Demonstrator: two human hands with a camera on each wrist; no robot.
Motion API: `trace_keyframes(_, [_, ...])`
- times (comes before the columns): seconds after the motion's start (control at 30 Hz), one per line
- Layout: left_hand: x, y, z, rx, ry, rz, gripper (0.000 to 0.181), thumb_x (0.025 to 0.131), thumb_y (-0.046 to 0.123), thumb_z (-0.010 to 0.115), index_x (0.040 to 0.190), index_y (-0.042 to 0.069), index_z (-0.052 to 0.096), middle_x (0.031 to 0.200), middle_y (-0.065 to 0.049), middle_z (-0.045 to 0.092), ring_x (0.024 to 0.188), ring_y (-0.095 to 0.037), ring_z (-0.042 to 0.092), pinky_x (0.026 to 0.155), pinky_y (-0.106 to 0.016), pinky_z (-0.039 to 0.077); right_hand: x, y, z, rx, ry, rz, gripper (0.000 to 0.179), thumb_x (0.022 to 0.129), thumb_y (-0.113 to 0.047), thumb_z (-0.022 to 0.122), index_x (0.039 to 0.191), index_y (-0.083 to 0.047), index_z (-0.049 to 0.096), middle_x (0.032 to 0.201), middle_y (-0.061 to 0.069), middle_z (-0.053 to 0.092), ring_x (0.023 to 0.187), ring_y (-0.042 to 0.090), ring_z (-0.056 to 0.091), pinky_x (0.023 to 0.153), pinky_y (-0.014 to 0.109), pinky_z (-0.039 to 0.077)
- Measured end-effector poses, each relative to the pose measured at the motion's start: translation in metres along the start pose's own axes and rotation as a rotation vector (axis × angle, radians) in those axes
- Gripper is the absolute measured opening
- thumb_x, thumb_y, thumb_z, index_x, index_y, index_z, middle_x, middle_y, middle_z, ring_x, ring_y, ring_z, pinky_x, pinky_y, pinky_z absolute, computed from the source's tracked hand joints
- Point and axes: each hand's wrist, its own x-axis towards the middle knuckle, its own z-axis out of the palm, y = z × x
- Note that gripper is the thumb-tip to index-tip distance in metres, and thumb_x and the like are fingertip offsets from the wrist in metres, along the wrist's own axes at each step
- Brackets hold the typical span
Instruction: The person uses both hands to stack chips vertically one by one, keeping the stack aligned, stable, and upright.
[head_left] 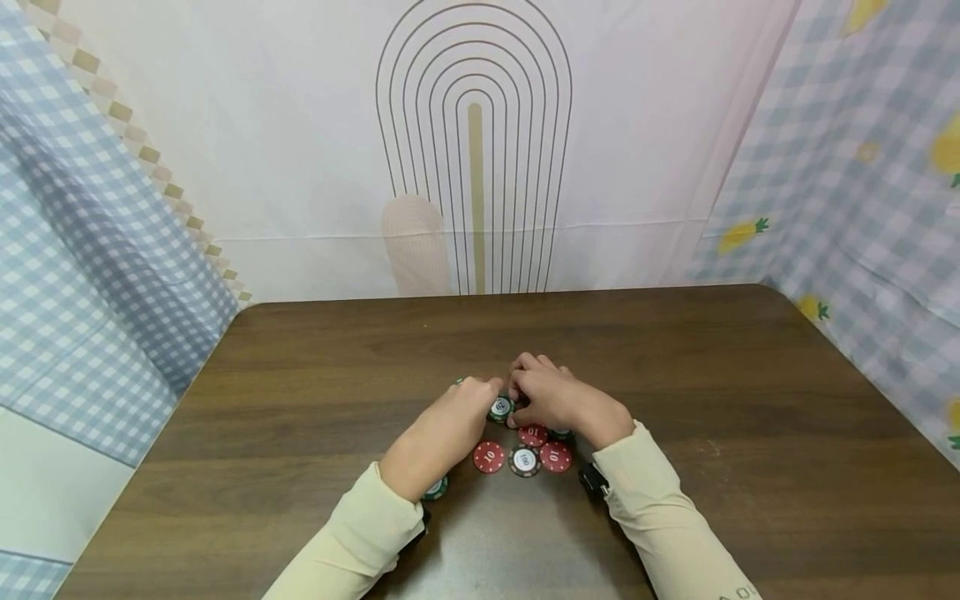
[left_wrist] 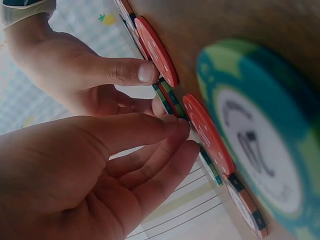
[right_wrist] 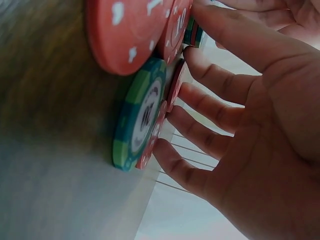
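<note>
A short stack of poker chips (head_left: pixel 501 407), green with a red layer showing at its edge, lies between the two hands. My left hand (head_left: pixel 457 417) pinches at the stack's left edge, thumb and fingertips close together in the left wrist view. From the other side, my right hand (head_left: pixel 555 396) curls its thumb and fingers round the same stack. Near the right thumb lies a red chip (head_left: pixel 533 434) marked 10. The right hand's other fingers reach down beside more red chips (right_wrist: pixel 176 85) in the right wrist view.
Closer to me a red chip (head_left: pixel 489 457), a black-and-white 100 chip (head_left: pixel 524 461) and another red chip (head_left: pixel 556 457) lie in a row. Green chips (head_left: pixel 436 488) show partly under both wrists. A wooden table (head_left: pixel 300 375) stands against a patterned cloth backdrop (head_left: pixel 300 150).
</note>
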Motion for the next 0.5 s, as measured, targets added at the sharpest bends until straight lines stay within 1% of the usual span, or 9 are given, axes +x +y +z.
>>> trace_keyframes(0.13, [0.000, -0.001, -0.001, -0.025, -0.008, 0.002, 0.022, 0.097, -0.016, 0.057, 0.102, 0.003, 0.067, 0.085, -0.009, 0.068, 0.081, -0.022, 0.068, 0.071, -0.040, 0.059, 0.001, -0.001, -0.001, -0.006, -0.001, 0.006, 0.027, 0.091, -0.028, 0.085, 0.094, -0.016, 0.061, 0.129, 0.008, 0.053, 0.117, 0.029, 0.047, 0.098, 0.058, 0.043])
trace_keyframes(0.23, [0.001, -0.003, -0.002, -0.032, -0.013, -0.005, 0.024, 0.097, -0.016, 0.057, 0.105, 0.003, 0.069, 0.090, -0.009, 0.072, 0.085, -0.023, 0.070, 0.073, -0.041, 0.060, 0.001, -0.001, -0.001, -0.007, -0.008, 0.006, 0.026, 0.091, -0.029, 0.085, 0.101, -0.016, 0.064, 0.126, 0.007, 0.052, 0.114, 0.027, 0.047, 0.096, 0.056, 0.042])
trace_keyframes(0.3, [0.001, -0.005, -0.004, -0.038, -0.011, -0.018, 0.025, 0.097, -0.015, 0.058, 0.107, 0.004, 0.071, 0.092, -0.009, 0.073, 0.085, -0.024, 0.072, 0.070, -0.040, 0.061, 0.001, -0.001, 0.000, -0.004, -0.007, -0.006, 0.029, 0.092, -0.028, 0.085, 0.111, -0.015, 0.067, 0.127, 0.007, 0.053, 0.115, 0.027, 0.047, 0.097, 0.057, 0.043])
trace_keyframes(0.4, [0.001, -0.009, -0.008, -0.051, 0.001, -0.028, 0.024, 0.096, -0.015, 0.060, 0.105, 0.004, 0.071, 0.089, -0.009, 0.072, 0.081, -0.024, 0.072, 0.064, -0.036, 0.059, 0.000, -0.001, 0.000, 0.001, 0.004, -0.036, 0.041, 0.091, -0.026, 0.085, 0.127, -0.016, 0.068, 0.129, 0.009, 0.055, 0.119, 0.030, 0.049, 0.101, 0.061, 0.043])
trace_keyframes(0.5, [0.001, -0.012, -0.014, -0.095, -0.014, -0.032, 0.024, 0.095, -0.014, 0.061, 0.106, 0.004, 0.073, 0.094, -0.010, 0.074, 0.082, -0.022, 0.072, 0.064, -0.033, 0.059, -0.001, 0.000, -0.001, 0.003, 0.014, -0.058, 0.048, 0.091, -0.025, 0.084, 0.135, -0.018, 0.067, 0.132, 0.011, 0.056, 0.123, 0.032, 0.050, 0.104, 0.065, 0.042])
